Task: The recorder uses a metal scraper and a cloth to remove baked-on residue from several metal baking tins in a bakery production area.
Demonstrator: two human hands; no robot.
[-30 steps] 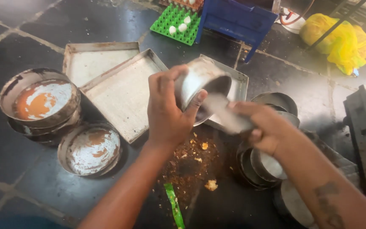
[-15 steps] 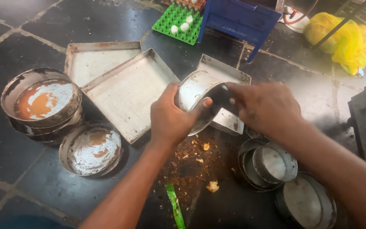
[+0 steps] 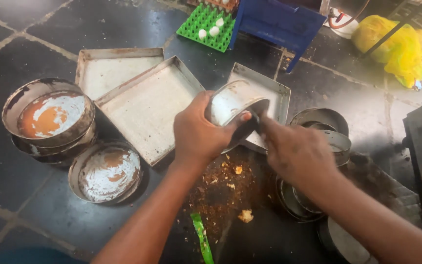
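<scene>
Head view: round metal tin (image 3: 233, 105) gripped by left hand (image 3: 199, 132) around its rim, tilted above floor crumbs (image 3: 225, 188); right hand (image 3: 296, 154) closed on dark scraper (image 3: 256, 126) inside it. Probably light, stiff, greasy; best held by rim. Crowded by square trays (image 3: 145, 105) leftward, stacked tins (image 3: 321, 129) rightward.

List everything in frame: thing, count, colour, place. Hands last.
round tin: 1, grey metal, held tilted at centre
square trays: 3, grey metal, floor, upper middle
round tins, left: about 4, metal with orange-white residue, left floor
round tins, right: several nested, grey, right floor
crumbs: scattered, brown, under the held tin
egg tray: 1, green, top centre
blue crate: 1, top
yellow bag: 1, top right
green strip: 1, bottom centre
left hand: grips the round tin
right hand: at the tin's mouth, blurred
</scene>
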